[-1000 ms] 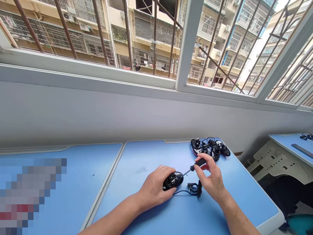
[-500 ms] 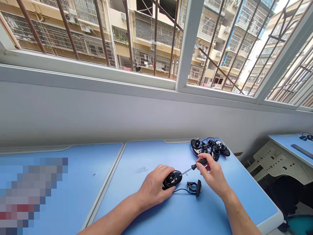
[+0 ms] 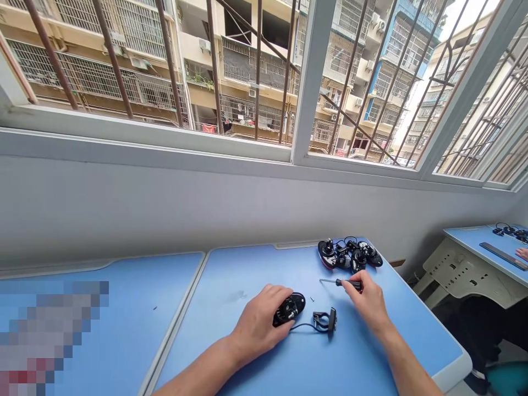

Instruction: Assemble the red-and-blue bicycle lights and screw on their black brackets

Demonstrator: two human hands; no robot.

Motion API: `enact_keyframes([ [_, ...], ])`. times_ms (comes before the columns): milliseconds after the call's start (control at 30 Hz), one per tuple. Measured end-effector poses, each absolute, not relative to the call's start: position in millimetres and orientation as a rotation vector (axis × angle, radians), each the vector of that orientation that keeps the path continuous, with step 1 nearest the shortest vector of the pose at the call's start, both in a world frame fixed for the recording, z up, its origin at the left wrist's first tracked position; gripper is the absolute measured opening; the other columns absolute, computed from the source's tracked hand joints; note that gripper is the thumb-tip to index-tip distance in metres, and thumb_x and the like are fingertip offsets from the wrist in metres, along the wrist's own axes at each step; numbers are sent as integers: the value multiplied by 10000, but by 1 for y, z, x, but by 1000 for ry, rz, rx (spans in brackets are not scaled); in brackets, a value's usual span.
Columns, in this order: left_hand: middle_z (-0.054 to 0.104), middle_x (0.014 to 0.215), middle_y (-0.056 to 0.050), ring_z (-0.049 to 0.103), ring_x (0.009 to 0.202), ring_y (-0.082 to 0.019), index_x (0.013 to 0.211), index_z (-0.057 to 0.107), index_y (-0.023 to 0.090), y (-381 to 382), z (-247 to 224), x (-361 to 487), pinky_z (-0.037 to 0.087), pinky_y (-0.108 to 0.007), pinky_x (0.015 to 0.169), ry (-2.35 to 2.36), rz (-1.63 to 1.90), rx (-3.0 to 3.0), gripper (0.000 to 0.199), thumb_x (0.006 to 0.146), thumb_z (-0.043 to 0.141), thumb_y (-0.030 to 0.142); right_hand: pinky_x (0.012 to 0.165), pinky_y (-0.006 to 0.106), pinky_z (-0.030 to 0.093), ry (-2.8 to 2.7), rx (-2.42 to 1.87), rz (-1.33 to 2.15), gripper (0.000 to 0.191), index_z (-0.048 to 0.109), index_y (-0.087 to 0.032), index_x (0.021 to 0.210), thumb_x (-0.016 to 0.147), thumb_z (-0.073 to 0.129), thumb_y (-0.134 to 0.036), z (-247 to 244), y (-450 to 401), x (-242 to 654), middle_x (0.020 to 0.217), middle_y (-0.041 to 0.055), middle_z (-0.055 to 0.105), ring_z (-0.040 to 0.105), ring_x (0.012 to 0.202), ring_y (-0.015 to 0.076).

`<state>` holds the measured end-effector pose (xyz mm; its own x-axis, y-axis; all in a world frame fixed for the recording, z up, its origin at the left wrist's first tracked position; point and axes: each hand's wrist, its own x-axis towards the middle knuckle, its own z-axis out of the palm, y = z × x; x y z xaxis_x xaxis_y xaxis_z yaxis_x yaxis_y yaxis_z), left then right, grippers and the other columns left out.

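Note:
My left hand (image 3: 258,320) grips a black computer mouse (image 3: 289,308), which lies on its back on the blue desk (image 3: 231,335) with its underside and inner parts showing. A thin cable runs from it to a black clip-shaped part (image 3: 325,321) lying close by. My right hand (image 3: 368,302) pinches a small black-handled screwdriver (image 3: 341,282), whose metal tip points left and stays clear of the mouse. A tiny screw (image 3: 312,299) lies between the mouse and the shaft. Beyond my right hand sits a heap of black mouse parts with cables (image 3: 350,254).
A second blue desk (image 3: 124,269) adjoins on the left, partly pixelated. Behind the desks are a grey wall and a barred window. To the right stands a separate desk (image 3: 474,247) with cables, a dark bar and another person's hand (image 3: 522,253).
My right hand has drawn the screwdriver back from the mouse, and its tip has moved right, away from the mouse. The view has tilted slightly.

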<state>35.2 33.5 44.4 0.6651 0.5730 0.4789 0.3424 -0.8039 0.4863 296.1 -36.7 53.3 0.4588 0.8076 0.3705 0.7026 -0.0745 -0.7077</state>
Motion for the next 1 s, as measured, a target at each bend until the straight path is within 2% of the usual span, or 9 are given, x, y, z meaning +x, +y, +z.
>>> enact_keyframes([
  [167, 672, 1004, -51, 592, 851, -236, 1082, 571, 225, 34, 38, 36, 520, -327, 691, 704, 987, 2621, 418, 685, 580, 95, 505, 261, 357, -1496, -1999, -54, 160, 476, -242, 727, 824, 529, -356, 38, -48, 296, 586, -32, 595, 535, 507, 170],
  [267, 672, 1020, -50, 606, 878, -237, 1088, 573, 229, 33, 40, 36, 530, -316, 705, 689, 1003, 2687, 482, 646, 535, 41, 500, 256, 338, -1629, -1963, -197, 125, 486, -242, 724, 823, 534, -300, 35, -50, 296, 640, -18, 611, 548, 558, 178],
  [433, 684, 1030, -64, 618, 882, -247, 1087, 569, 220, 32, 45, 37, 549, -336, 725, 686, 1017, 2845, 509, 632, 491, 7, 595, 309, 447, -1695, -1773, -221, 108, 576, -233, 790, 858, 507, -279, 46, -48, 286, 788, 41, 674, 607, 744, 223],
  [500, 685, 1039, -81, 623, 887, -258, 1121, 556, 207, 33, 44, 37, 557, -354, 731, 658, 1039, 2924, 478, 684, 507, 19, 697, 365, 503, -1673, -1583, -66, 148, 614, -215, 862, 882, 476, -268, 56, -45, 275, 860, 72, 698, 633, 824, 234],
  [567, 683, 1051, -92, 628, 900, -269, 1184, 532, 200, 34, 42, 37, 563, -371, 743, 628, 1081, 3003, 463, 751, 511, 40, 742, 375, 539, -1597, -1447, 304, 175, 630, -208, 944, 888, 484, -285, 66, -39, 260, 922, 76, 708, 662, 867, 220],
  [633, 676, 1078, -102, 631, 926, -274, 1266, 491, 198, 35, 39, 36, 564, -385, 765, 616, 1158, 3067, 476, 813, 481, 50, 770, 375, 571, -1408, -1349, 722, 234, 625, -192, 1041, 863, 541, -319, 73, -32, 245, 990, 82, 707, 689, 896, 207],
  [700, 669, 1103, -111, 636, 955, -272, 1330, 449, 199, 36, 39, 35, 563, -387, 788, 621, 1241, 3110, 492, 864, 427, 42, 769, 373, 586, -1233, -1317, 1024, 301, 633, -167, 1043, 792, 643, -332, 78, -24, 233, 969, 79, 709, 707, 867, 202],
  [867, 669, 1127, -103, 646, 1004, -247, 1373, 418, 238, 34, 45, 30, 555, -353, 819, 611, 1360, 3171, 490, 940, 351, 19, 672, 306, 593, -1131, -1210, 1391, 315, 702, -127, 873, 701, 733, -390, 84, -16, 223, 814, 60, 721, 728, 717, 186],
  [1000, 664, 1123, -133, 653, 972, -269, 1288, 477, 217, 32, 47, 32, 576, -365, 764, 660, 1400, 3253, 438, 918, 375, 6, 660, 251, 573, -1004, -1069, 1557, 355, 725, -119, 890, 651, 801, -371, 87, -21, 227, 832, 63, 731, 714, 708, 158],
])
